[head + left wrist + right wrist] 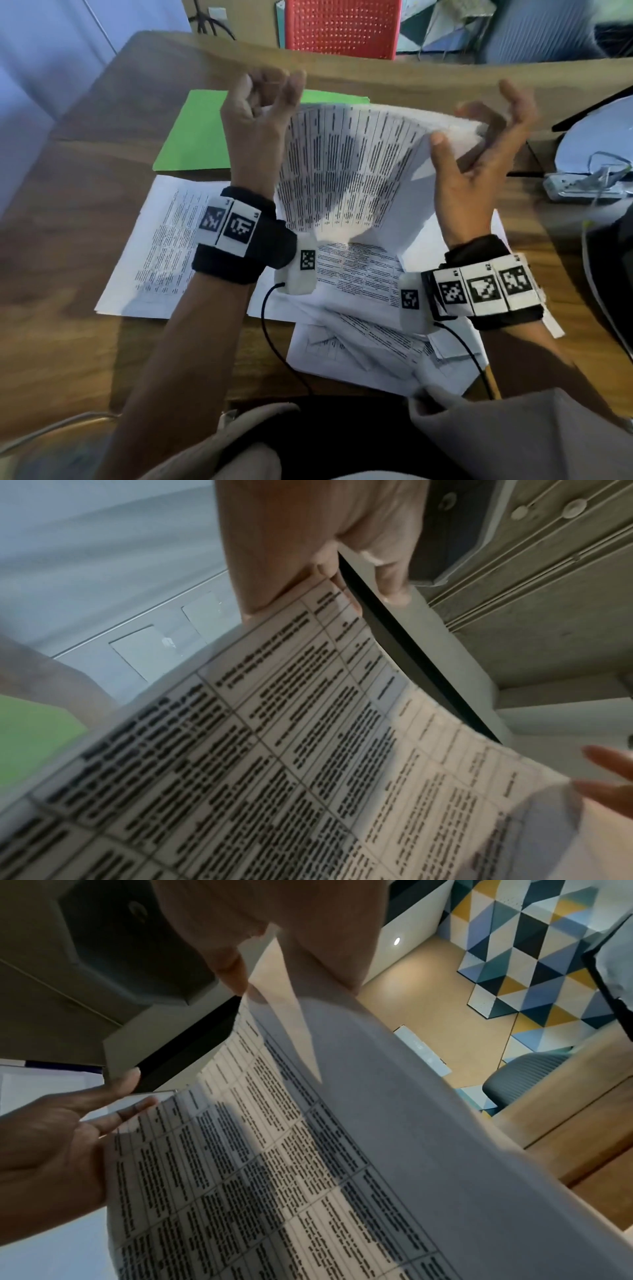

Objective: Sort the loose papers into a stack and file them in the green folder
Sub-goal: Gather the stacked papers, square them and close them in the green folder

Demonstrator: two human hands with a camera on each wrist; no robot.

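Both my hands hold a bundle of printed sheets (349,171) up above the wooden desk (85,192). My left hand (274,99) pinches the bundle's left top edge between thumb and fingers (346,569). My right hand (459,133) grips the right edge, thumb in front and fingers behind (236,964). The sheets (274,750) sag and fan between the hands. The green folder (191,137) lies shut on the desk behind my left hand. More loose papers (161,246) lie spread under my wrists, with others near the front edge (359,346).
A red perforated chair (342,27) stands beyond the desk's far edge. At the right are a white round object (596,137) and a power strip (582,185) with wires. Black cables run from both wrist cameras over the front edge.
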